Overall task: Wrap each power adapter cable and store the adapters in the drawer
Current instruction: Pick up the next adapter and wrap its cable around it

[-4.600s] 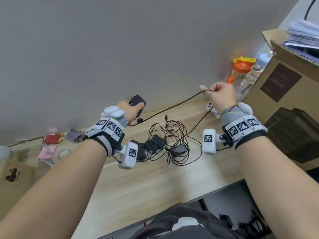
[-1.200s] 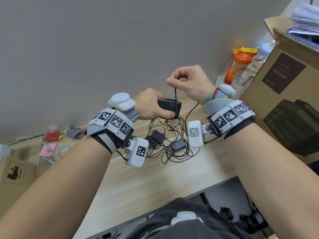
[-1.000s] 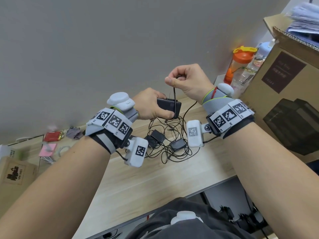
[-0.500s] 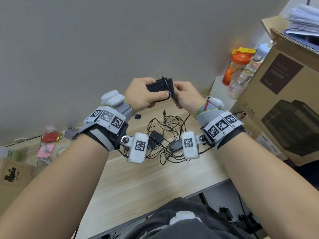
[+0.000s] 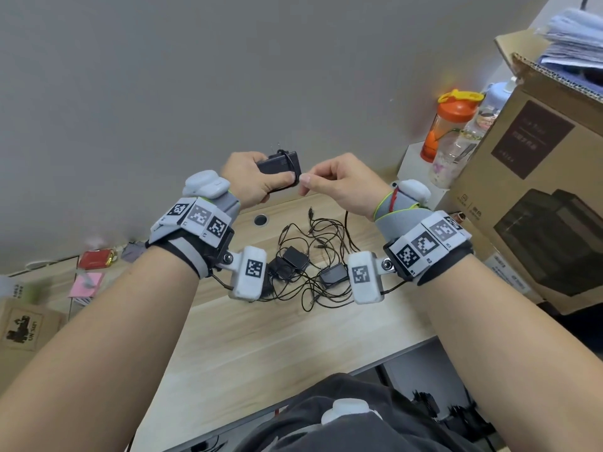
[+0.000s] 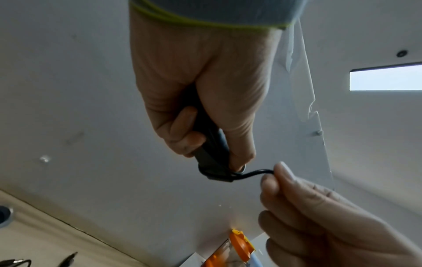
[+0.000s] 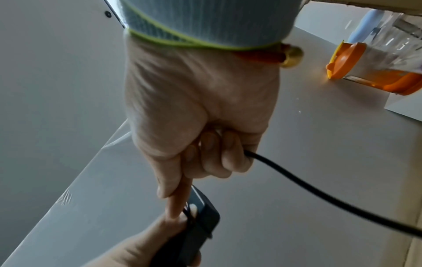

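The left hand (image 5: 253, 181) gripped the black power adapter (image 5: 280, 165) above the tangled pile of adapters (image 5: 308, 265) on the desk (image 5: 277, 340), fingers curled round its body. The right hand (image 5: 342, 184) pinched the cable (image 6: 253, 173) beside it, a few loops on. Best to keep tension even, lay turns side by side, thumb pinning each one.

Plain grey wall (image 5: 163, 76), light wooden desk (image 5: 261, 347), bright ceiling light panel (image 6: 385, 77)
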Demonstrator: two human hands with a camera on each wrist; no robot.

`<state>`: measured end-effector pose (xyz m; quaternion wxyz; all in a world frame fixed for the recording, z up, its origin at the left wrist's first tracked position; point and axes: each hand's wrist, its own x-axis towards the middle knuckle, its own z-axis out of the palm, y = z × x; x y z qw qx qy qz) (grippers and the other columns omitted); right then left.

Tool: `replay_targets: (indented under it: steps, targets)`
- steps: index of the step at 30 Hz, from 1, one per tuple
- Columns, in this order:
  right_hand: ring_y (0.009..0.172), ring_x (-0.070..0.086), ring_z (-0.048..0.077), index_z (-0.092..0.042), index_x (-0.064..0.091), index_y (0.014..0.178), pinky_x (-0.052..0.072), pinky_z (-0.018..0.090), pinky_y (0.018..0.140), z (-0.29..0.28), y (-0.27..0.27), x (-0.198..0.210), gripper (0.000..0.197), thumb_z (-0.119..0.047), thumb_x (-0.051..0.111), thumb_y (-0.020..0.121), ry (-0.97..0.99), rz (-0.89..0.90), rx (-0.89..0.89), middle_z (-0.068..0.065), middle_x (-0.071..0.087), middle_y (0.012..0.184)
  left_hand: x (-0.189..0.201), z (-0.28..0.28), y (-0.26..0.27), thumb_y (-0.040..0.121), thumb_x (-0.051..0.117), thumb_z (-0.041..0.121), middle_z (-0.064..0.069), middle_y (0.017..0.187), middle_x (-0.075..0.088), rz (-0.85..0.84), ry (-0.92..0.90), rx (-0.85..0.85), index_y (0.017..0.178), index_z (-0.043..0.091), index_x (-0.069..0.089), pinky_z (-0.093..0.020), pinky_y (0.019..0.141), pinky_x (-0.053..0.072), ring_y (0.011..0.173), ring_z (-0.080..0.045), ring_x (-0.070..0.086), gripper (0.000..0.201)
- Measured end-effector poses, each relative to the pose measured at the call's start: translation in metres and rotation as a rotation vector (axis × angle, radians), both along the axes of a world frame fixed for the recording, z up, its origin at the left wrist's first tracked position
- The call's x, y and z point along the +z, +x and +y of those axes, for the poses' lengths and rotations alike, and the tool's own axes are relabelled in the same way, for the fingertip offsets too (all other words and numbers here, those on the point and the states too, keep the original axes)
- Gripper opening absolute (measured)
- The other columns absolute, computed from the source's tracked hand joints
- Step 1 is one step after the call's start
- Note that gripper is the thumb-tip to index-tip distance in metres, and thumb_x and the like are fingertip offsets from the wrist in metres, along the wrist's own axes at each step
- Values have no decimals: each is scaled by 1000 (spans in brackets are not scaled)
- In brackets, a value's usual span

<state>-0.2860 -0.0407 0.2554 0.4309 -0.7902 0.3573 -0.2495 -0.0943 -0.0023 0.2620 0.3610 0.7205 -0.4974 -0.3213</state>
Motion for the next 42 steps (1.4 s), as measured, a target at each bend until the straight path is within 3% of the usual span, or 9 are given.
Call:
replay_targets:
  steps: [5, 14, 18, 21, 23, 27, 33, 37, 42]
  targets:
    - [50, 33, 2, -15, 74, 77, 26, 16, 54, -5, -6, 11, 24, -26, 63, 95, -43, -32, -17, -16, 41, 47, -7, 3, -1, 66, 85, 44, -1, 63, 59, -86, 82, -104, 77, 18, 65, -31, 57, 44, 52, -19, 53, 35]
    - [63, 50, -2, -17, 71, 76, 42, 18, 70, -20, -6, 17, 18, -26, 68, 91, -73, -110, -81, -10, 63, 66, -3, 12, -14, 67, 84, 45, -10, 65, 59, -63, 141, -310, 74, 21, 62, -36, 55, 44, 54, -23, 55, 33]
    - [57, 51, -5, -20, 66, 73, 42, 11, 66, -25, -7, 15, 17, -22, 72, 89, -32, -115, -95, -19, 60, 58, 2, 15, -20, 56, 81, 60, -32, 79, 62, -62, 144, -377, 75, 28, 65, -41, 56, 45, 55, -27, 55, 40]
    - [67, 49, 7, -21, 66, 72, 43, 23, 71, -26, -7, 8, 19, -24, 70, 90, -6, -136, -91, -3, 61, 69, 6, 17, -24, 56, 80, 61, -32, 81, 63, -66, 121, -392, 73, 27, 63, -40, 54, 45, 53, -26, 53, 42]
    - [61, 46, 4, -19, 65, 72, 39, 18, 66, -23, -8, 4, 22, -23, 66, 94, 18, -131, -91, -8, 58, 63, 7, 18, -25, 54, 82, 64, -32, 78, 61, -30, 95, -364, 74, 21, 62, -43, 53, 45, 53, -27, 51, 51]
    - [40, 40, -3, -5, 63, 84, 32, 7, 45, -12, -9, -1, 22, -16, 55, 100, 76, -91, -115, -20, 45, 39, 6, 18, -25, 50, 81, 66, -13, 64, 54, -4, 63, -319, 66, 24, 58, -42, 51, 44, 51, -25, 46, 50]
    - [48, 27, 7, 9, 64, 90, 23, 18, 46, -13, -6, -23, 36, -26, 58, 97, 147, -31, -124, -5, 37, 55, 4, 12, -20, 51, 79, 68, -3, 63, 58, 7, -21, -240, 70, 23, 62, -37, 52, 42, 52, -21, 47, 52]
    - [56, 28, 16, -18, 77, 92, 24, 20, 48, -3, -4, -27, 27, -36, 57, 97, 128, 34, -24, 5, 33, 63, 5, 5, -13, 54, 72, 74, 5, 61, 57, -40, -69, -139, 75, 23, 65, -36, 57, 46, 52, -20, 51, 56]
    - [52, 29, 10, -23, 79, 95, 25, 24, 51, 4, -2, -18, 22, -36, 61, 95, 68, 149, -25, -3, 35, 57, 0, 3, -6, 72, 72, 65, 8, 63, 58, -186, -55, -77, 71, 26, 59, -26, 58, 43, 57, -17, 55, 40]
